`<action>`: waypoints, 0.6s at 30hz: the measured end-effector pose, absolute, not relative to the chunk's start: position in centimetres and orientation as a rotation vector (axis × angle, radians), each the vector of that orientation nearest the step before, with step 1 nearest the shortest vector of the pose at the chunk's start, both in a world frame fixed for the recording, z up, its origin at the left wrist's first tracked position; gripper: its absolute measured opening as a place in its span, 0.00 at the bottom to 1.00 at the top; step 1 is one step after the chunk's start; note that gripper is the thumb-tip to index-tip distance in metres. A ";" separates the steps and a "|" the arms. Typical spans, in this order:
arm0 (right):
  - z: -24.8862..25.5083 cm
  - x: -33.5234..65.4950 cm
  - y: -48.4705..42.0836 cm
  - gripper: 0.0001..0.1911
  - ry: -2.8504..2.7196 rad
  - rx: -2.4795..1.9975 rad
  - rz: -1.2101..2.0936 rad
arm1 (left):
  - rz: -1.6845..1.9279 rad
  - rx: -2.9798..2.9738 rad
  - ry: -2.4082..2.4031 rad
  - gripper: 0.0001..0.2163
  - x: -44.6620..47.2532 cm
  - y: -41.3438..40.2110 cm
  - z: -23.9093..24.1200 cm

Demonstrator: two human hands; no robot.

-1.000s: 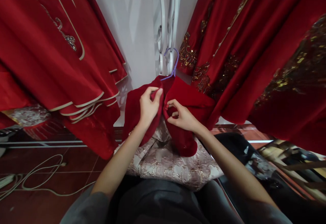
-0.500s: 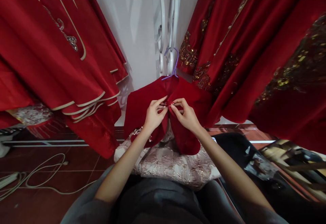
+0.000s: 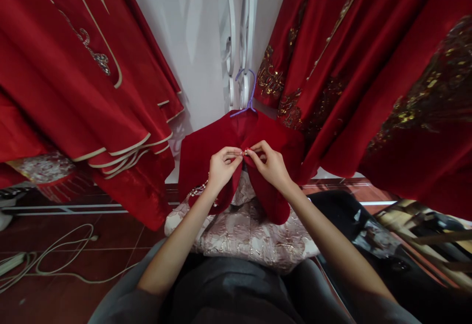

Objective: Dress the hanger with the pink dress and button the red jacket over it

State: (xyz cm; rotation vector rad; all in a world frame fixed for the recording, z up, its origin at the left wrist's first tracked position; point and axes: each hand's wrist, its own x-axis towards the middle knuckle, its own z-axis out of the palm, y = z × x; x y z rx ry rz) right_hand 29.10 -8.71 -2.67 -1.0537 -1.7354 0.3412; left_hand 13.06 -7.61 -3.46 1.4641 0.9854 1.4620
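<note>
A short red jacket point(image 3: 206, 139) hangs from a purple hanger point(image 3: 251, 102), its two front edges meeting below the collar. A small shiny fastener point(image 3: 245, 153) shows at that meeting point. My left hand point(image 3: 222, 166) pinches the left front edge beside the fastener, fingers closed. From the other side, my right hand point(image 3: 271, 166) is also closed, with thumb and forefinger on the right front edge. Below the fastener the jacket fronts part. Beaded trim on the lower left front is partly covered by my left forearm. A pale brocade cloth point(image 3: 254, 235) lies on my lap beneath the jacket.
Red garments with cream edging point(image 3: 121, 93) hang on the left, and red ones with gold sequins point(image 3: 342, 93) on the right. A white metal frame point(image 3: 230, 29) stands behind the hanger. A white cable point(image 3: 59, 265) lies across the tiled floor.
My left fingers have come down and closed together at the front edge, so the shiny fastener shows more plainly. My right hand has barely moved. The view has shifted slightly.
</note>
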 end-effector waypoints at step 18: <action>-4.3 28.5 -8.9 0.16 -1.425 -0.953 0.643 | 1.523 1.451 0.950 0.09 14.1 -7.4 -4.2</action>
